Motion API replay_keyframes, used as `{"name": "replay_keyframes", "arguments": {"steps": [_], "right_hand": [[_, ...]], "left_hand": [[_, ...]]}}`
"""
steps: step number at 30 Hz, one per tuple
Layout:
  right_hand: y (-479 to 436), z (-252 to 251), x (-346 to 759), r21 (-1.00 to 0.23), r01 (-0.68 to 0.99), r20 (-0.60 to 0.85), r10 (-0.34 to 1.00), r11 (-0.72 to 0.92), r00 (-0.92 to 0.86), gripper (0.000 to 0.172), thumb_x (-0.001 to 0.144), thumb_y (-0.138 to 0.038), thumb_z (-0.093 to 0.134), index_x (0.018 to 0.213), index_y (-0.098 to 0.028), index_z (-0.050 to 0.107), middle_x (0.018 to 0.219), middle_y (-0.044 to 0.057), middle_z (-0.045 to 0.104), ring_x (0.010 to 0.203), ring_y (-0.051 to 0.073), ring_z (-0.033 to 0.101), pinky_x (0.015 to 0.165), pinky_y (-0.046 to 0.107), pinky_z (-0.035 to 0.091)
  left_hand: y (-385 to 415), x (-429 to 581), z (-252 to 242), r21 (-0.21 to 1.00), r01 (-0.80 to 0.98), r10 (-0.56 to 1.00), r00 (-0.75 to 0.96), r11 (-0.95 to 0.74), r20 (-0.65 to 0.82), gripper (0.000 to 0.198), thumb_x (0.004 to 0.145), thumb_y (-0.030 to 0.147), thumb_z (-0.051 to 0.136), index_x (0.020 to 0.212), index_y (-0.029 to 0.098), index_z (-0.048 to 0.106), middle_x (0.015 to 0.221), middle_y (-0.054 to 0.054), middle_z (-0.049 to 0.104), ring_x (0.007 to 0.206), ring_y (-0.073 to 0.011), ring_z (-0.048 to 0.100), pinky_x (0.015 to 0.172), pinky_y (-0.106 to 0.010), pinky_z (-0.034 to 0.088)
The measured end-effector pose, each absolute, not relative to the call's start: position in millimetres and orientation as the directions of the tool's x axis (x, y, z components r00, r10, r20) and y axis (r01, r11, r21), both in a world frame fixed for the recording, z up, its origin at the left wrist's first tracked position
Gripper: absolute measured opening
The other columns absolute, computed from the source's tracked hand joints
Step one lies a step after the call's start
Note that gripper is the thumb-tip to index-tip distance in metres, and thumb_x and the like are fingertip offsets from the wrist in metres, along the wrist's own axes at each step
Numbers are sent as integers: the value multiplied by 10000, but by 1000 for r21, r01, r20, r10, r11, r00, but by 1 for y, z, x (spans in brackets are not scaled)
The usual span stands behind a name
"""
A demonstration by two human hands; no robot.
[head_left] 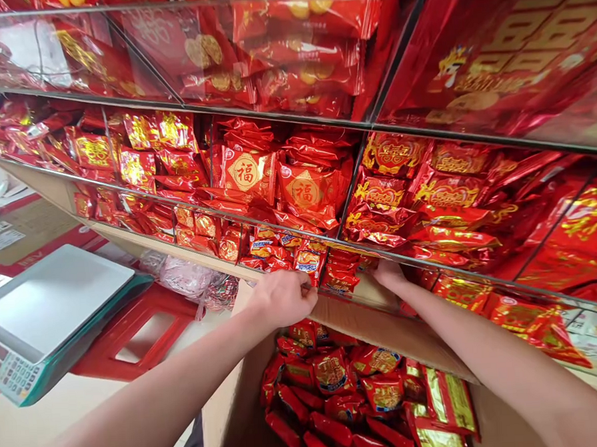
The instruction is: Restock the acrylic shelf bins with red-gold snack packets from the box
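My left hand [282, 296] is curled, fingers pinched on a small red and gold snack packet [309, 263] at the front edge of a glass-fronted display bin [258, 227]. My right hand [388, 274] reaches into the same bin from the right; its fingers are hidden behind the glass lip and packets. Below both arms stands an open cardboard box [384, 332] holding several red and gold snack packets [367, 393].
Tiers of glass bins [477, 194] filled with red foil sweets rise ahead and to the right. A weighing scale [47, 310] rests at the left on a red plastic stool [134, 339]. A clear bag of wrapped candy [191, 279] lies beside it.
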State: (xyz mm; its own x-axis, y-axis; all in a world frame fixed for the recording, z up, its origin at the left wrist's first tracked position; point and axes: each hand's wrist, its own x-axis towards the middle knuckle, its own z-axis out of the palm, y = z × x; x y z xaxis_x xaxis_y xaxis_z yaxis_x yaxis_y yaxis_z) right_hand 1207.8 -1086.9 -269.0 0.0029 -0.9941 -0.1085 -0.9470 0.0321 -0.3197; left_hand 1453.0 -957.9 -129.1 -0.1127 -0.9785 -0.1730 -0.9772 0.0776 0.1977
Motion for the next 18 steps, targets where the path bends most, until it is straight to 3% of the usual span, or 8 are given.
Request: {"name": "replay_keyframes", "arguments": {"steps": [7, 10, 14, 16, 18], "right_hand": [[-1083, -251, 1211, -282, -959, -197, -979, 4, 54, 364, 706, -318, 544, 1019, -133, 543, 1004, 135, 586, 877, 256, 557, 725, 320, 426], [-1078, -232, 1214, -280, -959, -192, -976, -41, 98, 381, 724, -329, 522, 1051, -133, 531, 1043, 139, 573, 954, 269, 530, 780, 345, 413], [-1044, -187, 1211, -297, -943, -194, -958, -149, 212, 458, 645, -312, 614, 1063, -141, 535, 1065, 121, 572, 975, 273, 522, 820, 364, 409], [-1005, -160, 1205, -316, -925, -142, -953, -211, 266, 426, 674, -305, 594, 1069, -156, 534, 1094, 102, 557, 1014, 246, 501, 869, 352, 386], [-951, -141, 1198, -332, -899, 1, -953, -287, 303, 343, 775, -286, 478, 1104, -191, 499, 1171, 68, 498, 1118, 195, 409, 956, 336, 308]], "left_hand": [[-958, 1453, -124, 183, -981, -980, -96, 64, -175, 336, 740, 430, 351, 820, 275, 637, 763, -33, 662, 733, -225, 597, 639, -314, 422], [-958, 1453, -122, 193, -979, -981, -101, 69, -166, 339, 740, 420, 346, 826, 263, 634, 768, -39, 660, 745, -222, 595, 645, -309, 420], [-959, 1454, -125, 207, -977, -980, -90, 52, -179, 385, 738, 448, 328, 878, 254, 628, 830, -49, 653, 776, -222, 584, 657, -305, 404], [-959, 1454, -128, 204, -978, -979, -90, 52, -182, 422, 740, 480, 306, 892, 254, 628, 831, -50, 652, 776, -223, 580, 654, -306, 399], [-959, 1455, -130, 204, -977, -979, -93, 55, -179, 427, 734, 496, 310, 896, 263, 628, 839, -39, 653, 777, -214, 578, 648, -296, 394]]}}
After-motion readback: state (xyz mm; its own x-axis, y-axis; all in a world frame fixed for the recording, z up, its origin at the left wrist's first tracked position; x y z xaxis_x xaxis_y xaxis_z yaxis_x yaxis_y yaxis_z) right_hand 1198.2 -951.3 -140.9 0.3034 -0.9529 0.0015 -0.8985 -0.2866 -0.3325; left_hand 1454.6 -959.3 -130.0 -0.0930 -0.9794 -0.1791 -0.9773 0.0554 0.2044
